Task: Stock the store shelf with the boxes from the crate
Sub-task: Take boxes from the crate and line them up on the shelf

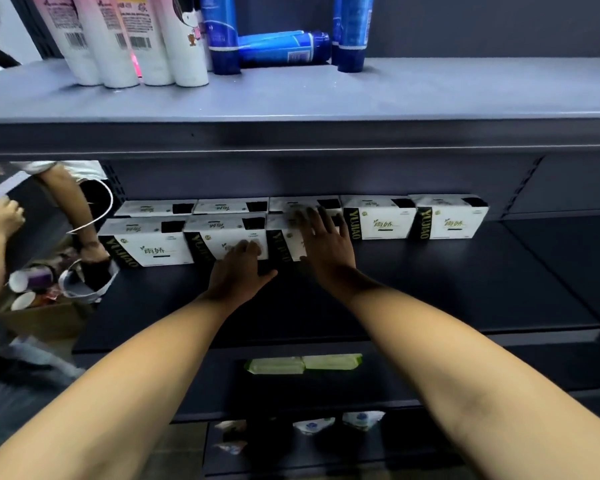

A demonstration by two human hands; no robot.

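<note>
Plainly YUJIAO boxes [383,221], left hand [238,273], right hand [326,244] touching

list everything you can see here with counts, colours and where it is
white boxes: eight showing, white with a black band, middle tier, three in front, five behind
pink and white tubes: about four, upright, top tier left
blue tubes: at least three, one lying, top tier
green packs: two, side by side, lower tier
white and blue packs: two, bottom tier, blurred
cardboard box: one, brown, far left, holds small items
shelf: dark grey, several tiers
another person's arm: far left, reaching down
left hand: touches a front-row box
right hand: spread flat on the next box
</note>
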